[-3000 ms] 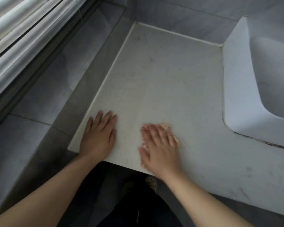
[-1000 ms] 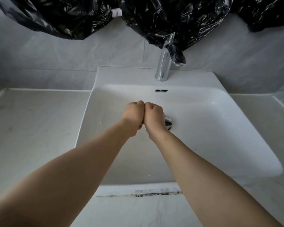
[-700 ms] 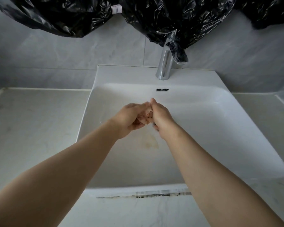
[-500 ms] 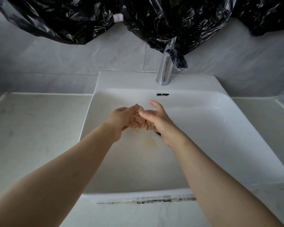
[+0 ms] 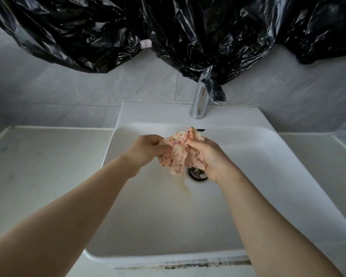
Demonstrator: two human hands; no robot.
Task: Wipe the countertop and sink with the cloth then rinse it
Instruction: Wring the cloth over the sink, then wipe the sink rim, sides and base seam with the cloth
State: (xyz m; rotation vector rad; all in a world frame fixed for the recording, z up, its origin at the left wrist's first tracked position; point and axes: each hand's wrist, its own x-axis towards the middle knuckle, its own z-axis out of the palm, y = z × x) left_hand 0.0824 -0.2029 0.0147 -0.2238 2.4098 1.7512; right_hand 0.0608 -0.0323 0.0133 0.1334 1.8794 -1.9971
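Grey tiled wall point(image 5: 84, 92) and crumpled black plastic sheeting point(image 5: 188, 33) close off the space beyond the hands, and a chrome faucet point(image 5: 198, 102) stands on the back ledge of the white sink point(image 5: 288, 176). Over the basin, the left hand point(image 5: 146, 148) pinches one edge of the speckled pink cloth point(image 5: 178, 152) with curled fingers, while the right hand point(image 5: 210, 158) clasps the bunched remainder against its palm. The cloth hangs between both grips, just above the drain point(image 5: 197, 173). This looks like the rinse or wring stage. No stream shows from the spout, so the cloth probably needs carrying away from the body, under the outlet, then kneading and twisting low in the basin so drips stay inside. A yellowish trickle point(image 5: 185, 187) lies below the grip, nearer the person, and wants flushing away. Pale countertop point(image 5: 38, 166) spreads outward from either grip, and dark grime point(image 5: 198, 266) marks the seam under the sink's near rim.
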